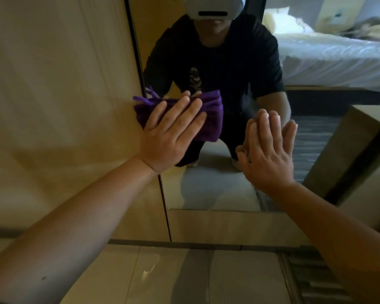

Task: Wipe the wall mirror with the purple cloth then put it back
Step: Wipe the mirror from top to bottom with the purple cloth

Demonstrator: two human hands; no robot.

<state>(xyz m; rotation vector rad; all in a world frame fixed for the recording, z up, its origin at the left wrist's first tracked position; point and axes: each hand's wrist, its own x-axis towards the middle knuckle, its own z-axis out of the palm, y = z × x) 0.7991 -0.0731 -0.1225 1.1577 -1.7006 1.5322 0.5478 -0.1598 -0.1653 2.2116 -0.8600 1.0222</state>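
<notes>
Head view of a person crouching before a wall mirror (217, 189), whose dark frame is running down beside a pale wood-grain wall panel (59, 88). The left hand (173, 132) is lying flat and spread wide, fingers extended, pressing the purple cloth (211, 119) against the glass close to the mirror's left edge; the cloth is bunched under the palm rather than gripped, and a loose corner of it is overlapping the frame onto the panel. The right hand (268, 150) is also open, fingers straight and close together, holding nothing; it is resting on or hovering just before the glass beside its own reflection, and whether it is actually touching cannot be told. The mirror is reflecting the person's dark shirt, a white headset and a bed with white bedding (338, 55) behind. A tiled floor (184, 275) is lying below the mirror's lower edge. The step in hand is judged to be the wiping itself, with the cloth working in the middle-left of the visible glass; the return of the cloth is not yet begun, and its resting place is not showing. The next move is likely calling for steady flat pressure while sliding the cloth across toward the right and down to the lower edge, keeping the cloth from slipping out from under the open palm, and keeping the bare right hand from marking the glass
</notes>
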